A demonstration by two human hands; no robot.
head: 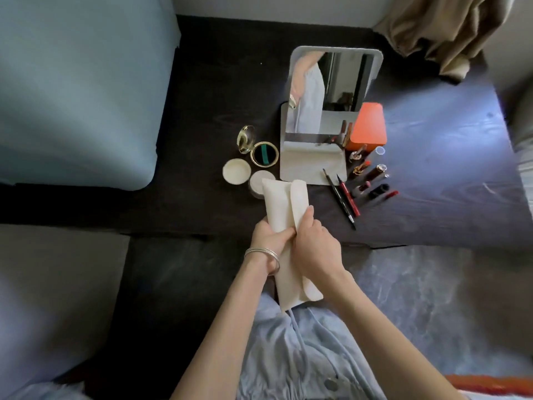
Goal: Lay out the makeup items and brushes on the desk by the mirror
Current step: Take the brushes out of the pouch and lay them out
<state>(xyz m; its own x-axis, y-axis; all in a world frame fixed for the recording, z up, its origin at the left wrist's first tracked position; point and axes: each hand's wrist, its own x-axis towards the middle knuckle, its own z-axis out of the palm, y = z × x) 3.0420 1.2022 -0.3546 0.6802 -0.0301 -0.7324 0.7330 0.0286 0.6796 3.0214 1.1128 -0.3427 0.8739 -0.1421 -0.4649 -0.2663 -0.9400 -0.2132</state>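
Head view, left to right. On the dark desk, left of the mirror, a gold compact is standing open beside a gold-rimmed round case, with a white jar lid and a white jar lying just in front. At centre, both hands are holding a cream pouch, presumably the brush roll, above the near edge of the desk: the left hand is curling closed around its left side, while the right hand is pinching the long flap along its edge. The pouch is looking soft, light and floppy, so supporting the body while peeling the flap seems the sound hold. Right of the mirror, an orange box is standing, and two pencils and several lipsticks are lying near one another; these look small, hard and likely to roll.
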